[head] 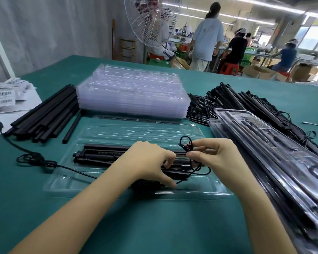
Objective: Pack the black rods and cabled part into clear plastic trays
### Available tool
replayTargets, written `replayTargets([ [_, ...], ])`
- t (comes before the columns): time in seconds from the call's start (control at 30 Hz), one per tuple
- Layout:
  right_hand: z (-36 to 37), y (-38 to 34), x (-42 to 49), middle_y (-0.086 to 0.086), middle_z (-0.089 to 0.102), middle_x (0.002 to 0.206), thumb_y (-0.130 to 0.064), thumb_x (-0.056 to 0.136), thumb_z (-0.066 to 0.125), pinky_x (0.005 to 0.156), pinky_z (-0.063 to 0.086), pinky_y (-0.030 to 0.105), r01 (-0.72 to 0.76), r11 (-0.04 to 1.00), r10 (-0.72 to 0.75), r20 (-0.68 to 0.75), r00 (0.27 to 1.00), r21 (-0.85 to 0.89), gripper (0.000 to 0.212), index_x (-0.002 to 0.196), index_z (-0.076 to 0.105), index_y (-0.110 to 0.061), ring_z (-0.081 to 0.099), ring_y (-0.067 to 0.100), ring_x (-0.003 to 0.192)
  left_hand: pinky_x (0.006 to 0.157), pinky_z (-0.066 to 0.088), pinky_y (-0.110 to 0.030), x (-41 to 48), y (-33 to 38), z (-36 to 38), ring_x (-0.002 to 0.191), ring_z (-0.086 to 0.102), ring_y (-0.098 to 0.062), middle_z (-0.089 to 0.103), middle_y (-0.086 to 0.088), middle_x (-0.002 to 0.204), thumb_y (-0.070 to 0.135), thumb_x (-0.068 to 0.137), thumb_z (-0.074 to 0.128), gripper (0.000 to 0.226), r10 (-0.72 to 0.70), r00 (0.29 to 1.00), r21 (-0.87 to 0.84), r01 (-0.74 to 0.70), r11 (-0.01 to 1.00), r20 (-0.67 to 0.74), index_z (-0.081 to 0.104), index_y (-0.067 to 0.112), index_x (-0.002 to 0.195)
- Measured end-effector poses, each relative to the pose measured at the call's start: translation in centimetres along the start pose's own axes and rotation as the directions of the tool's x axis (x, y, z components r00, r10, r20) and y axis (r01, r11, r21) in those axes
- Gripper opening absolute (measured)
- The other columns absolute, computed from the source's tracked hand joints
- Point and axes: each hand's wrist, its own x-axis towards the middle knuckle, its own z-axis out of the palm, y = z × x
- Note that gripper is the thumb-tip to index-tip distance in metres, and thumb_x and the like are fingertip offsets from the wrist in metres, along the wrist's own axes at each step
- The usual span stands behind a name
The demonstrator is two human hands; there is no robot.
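Two hands over the clear tray [66, 180]: your left hand [151, 162] grips the cabled part [149, 183] beside the seated black rods [99, 153], right hand [215, 156] pinches its coiled lead [185, 143]; keep the coil tight, tuck it low.

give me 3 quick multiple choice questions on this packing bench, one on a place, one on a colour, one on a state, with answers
1. Where is the stack of empty trays? A) just beyond the open tray B) on the floor C) on a chair
2. What colour is the table? A) white B) red C) teal
3. What is the right hand doing? A) lying flat B) pinching the cable bundle C) holding scissors

Answers: 1 A, it sits just past the open tray; 2 C, teal shows all round; 3 B, its fingers close on the looped cable.
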Motion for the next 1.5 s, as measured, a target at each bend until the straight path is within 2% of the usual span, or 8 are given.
replayTargets([
  [0.1, 0.5, 1.0, 0.1, -0.002, 0.061, 0.059, -0.006, 0.073, 0.077, 0.044, 0.051, 0.025, -0.043, 0.999, 0.042, -0.057, 0.998, -0.015, 0.032, 0.097, 0.065, -0.024, 0.060, 0.016, 0.043, 0.051, 0.022, -0.025, 0.1, 0.0, 0.0, 0.064, 0.044, -0.014, 0.050, 0.010, 0.071, 0.080, 0.063, 0.059, 0.057, 0.000, 1.000, 0.011, 0.000, 1.000, 0.006, 0.045, 0.031, 0.089],
  [0.2, 0.4, 2.0, 0.1, 0.001, 0.062, 0.059, -0.006, 0.072, 0.078, 0.042, 0.048, 0.025, -0.063, 0.998, 0.063, -0.042, 0.997, -0.015, 0.024, 0.081, 0.061, -0.019, 0.059, 0.018, 0.042, 0.051, 0.022, -0.026, 0.1, 0.0, 0.0, 0.061, 0.042, -0.010, 0.049, 0.011, 0.071, 0.079, 0.063, 0.059, 0.055, 0.004, 1.000, 0.008, -0.004, 1.000, 0.012, 0.043, 0.032, 0.086],
  [0.4, 0.6, 3.4, -0.2, -0.009, 0.063, 0.055, -0.013, 0.070, 0.080, 0.052, 0.040, 0.010, -0.007, 0.982, 0.055, 0.252, 0.966, -0.187, 0.026, 0.055, 0.069, -0.032, 0.053, -0.003, 0.048, 0.057, 0.027, -0.029, 0.1, 0.1, 0.2, 0.073, 0.048, -0.017, 0.056, 0.009, 0.080, 0.077, 0.066, 0.060, 0.052, 0.008, 1.000, 0.014, -0.008, 1.000, 0.017, 0.044, 0.033, 0.089],
  [0.7, 1.1, 4.5, -0.1, -0.009, 0.047, 0.064, -0.024, 0.064, 0.084, 0.060, 0.031, 0.012, 0.110, 0.914, -0.018, 0.232, 0.973, -0.391, 0.011, 0.063, 0.073, -0.023, 0.045, -0.006, 0.067, 0.055, 0.027, -0.026, -0.3, -0.4, -0.2, 0.074, 0.047, -0.013, 0.051, 0.011, 0.074, 0.079, 0.070, 0.051, 0.052, 0.013, 0.999, -0.051, -0.010, 0.999, 0.047, 0.052, 0.034, 0.095],
  [0.8, 1.2, 4.9, -0.6, -0.008, 0.051, 0.065, -0.034, 0.061, 0.085, 0.057, 0.034, 0.020, 0.077, 0.896, -0.011, 0.150, 0.989, -0.438, 0.032, 0.065, 0.054, -0.030, 0.044, -0.001, 0.061, 0.054, 0.025, -0.027, -0.1, 0.5, 0.2, 0.076, 0.053, -0.019, 0.050, 0.010, 0.070, 0.079, 0.079, 0.036, 0.053, -0.017, 0.999, 0.009, 0.017, 1.000, -0.049, 0.048, 0.027, 0.085],
  [0.93, 1.4, 5.2, -1.2, -0.008, 0.049, 0.062, -0.035, 0.057, 0.086, 0.057, 0.034, 0.025, 0.038, 0.890, -0.007, 0.069, 0.998, -0.455, 0.053, 0.068, 0.035, -0.027, 0.042, 0.004, 0.058, 0.067, 0.029, -0.030, 0.3, 1.8, 1.5, 0.097, 0.059, -0.026, 0.062, -0.001, 0.101, 0.075, 0.082, 0.039, 0.050, -0.026, 0.990, 0.115, 0.042, 0.992, -0.139, 0.037, 0.025, 0.085],
  [1.27, -1.8, 4.5, -1.9, -0.004, 0.062, 0.059, -0.015, 0.069, 0.081, 0.052, 0.040, 0.016, -0.110, 0.990, 0.130, 0.245, 0.961, -0.090, 0.015, 0.066, 0.067, -0.016, 0.052, 0.004, 0.055, 0.067, 0.031, -0.030, 0.6, 2.0, 1.6, 0.095, 0.059, -0.024, 0.061, 0.001, 0.100, 0.080, 0.076, 0.042, 0.058, -0.140, 0.986, 0.120, 0.150, 0.981, -0.092, 0.038, 0.024, 0.087],
  [1.5, -1.1, 4.6, -3.8, -0.017, 0.065, 0.074, -0.011, 0.079, 0.073, 0.061, 0.044, 0.014, 0.126, 0.921, -0.090, 0.114, 0.989, -0.368, 0.029, 0.075, 0.055, -0.034, 0.057, 0.008, 0.062, 0.068, 0.029, -0.031, 0.7, 2.5, 2.1, 0.102, 0.057, -0.025, 0.060, -0.002, 0.109, 0.078, 0.079, 0.039, 0.063, -0.149, 0.982, 0.164, 0.166, 0.972, -0.112, 0.049, 0.025, 0.112],
])
